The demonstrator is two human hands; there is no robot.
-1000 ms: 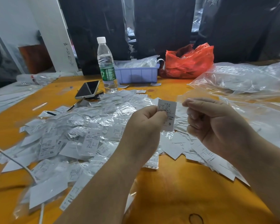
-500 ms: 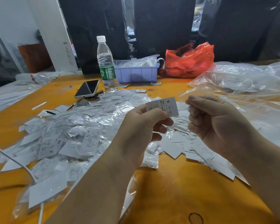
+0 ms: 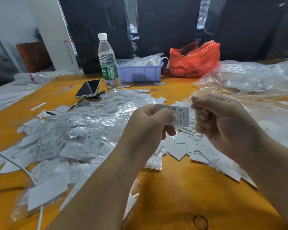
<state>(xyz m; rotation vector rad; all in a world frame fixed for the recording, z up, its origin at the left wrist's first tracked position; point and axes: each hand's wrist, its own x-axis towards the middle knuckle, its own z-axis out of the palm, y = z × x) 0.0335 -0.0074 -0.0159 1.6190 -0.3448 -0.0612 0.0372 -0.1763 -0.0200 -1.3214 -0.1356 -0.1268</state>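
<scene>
Left hand [image 3: 148, 125]: pinching the tag [image 3: 181, 117], holding it up over the pile's [image 3: 73, 135] 3 o'clock edge.
Right hand [image 3: 223, 127]: hovering at the tag's 3 o'clock with fingers curling in, can't tell if it's gripping anything.
Bottle [image 3: 107, 63], phone [image 3: 88, 88]: sitting at 11.
Bin [image 3: 140, 74]: sitting at 12.
Clear bags [image 3: 249, 80]: crowding in at 2.

Bright, even light falls from above onto the orange worktop [image 3: 173, 188], throwing only soft shadows. Glare glints off the clear plastic bags [image 3: 249, 77]. The dark backdrop stays dim. Wide-angle distortion bends the edges, and the lower left corner is blurred.
</scene>
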